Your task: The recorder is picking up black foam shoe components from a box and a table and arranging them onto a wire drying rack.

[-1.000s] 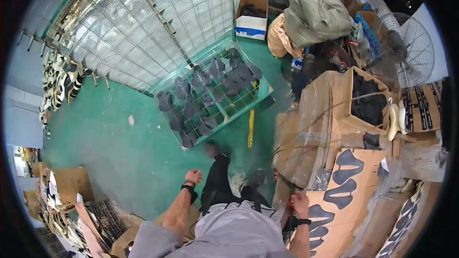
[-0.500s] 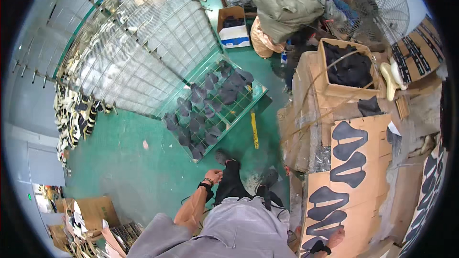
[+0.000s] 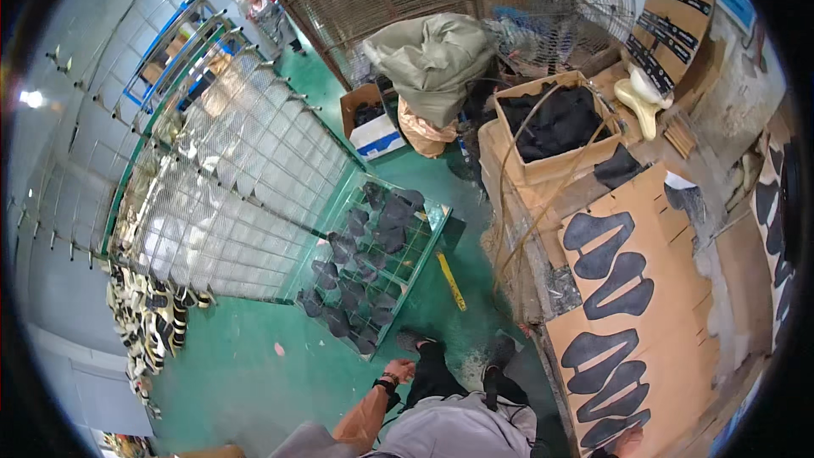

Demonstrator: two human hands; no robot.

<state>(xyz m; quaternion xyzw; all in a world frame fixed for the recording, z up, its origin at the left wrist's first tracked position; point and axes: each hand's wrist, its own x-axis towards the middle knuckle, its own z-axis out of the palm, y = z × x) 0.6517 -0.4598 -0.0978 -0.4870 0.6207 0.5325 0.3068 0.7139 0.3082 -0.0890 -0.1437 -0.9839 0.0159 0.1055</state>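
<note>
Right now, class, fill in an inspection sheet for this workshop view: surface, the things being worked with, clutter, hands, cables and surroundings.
Surface: green floor, marked and dusty near the feet.
Job's things: cardboard sheet with dark sole-shaped pieces laid on it, on the person's right; wire tray of dark pieces on the floor in front.
Clutter: open carton of black material, grey-green sack, small box, yellow strip on the floor.
Hands: left hand empty, hanging by the thigh; right hand at the cardboard sheet's lower edge, grip unclear.
Cables: thin bent rods arch over the carton; no cables seen.
Surroundings: leaning wire mesh racks, large fan, a person far off.
</note>
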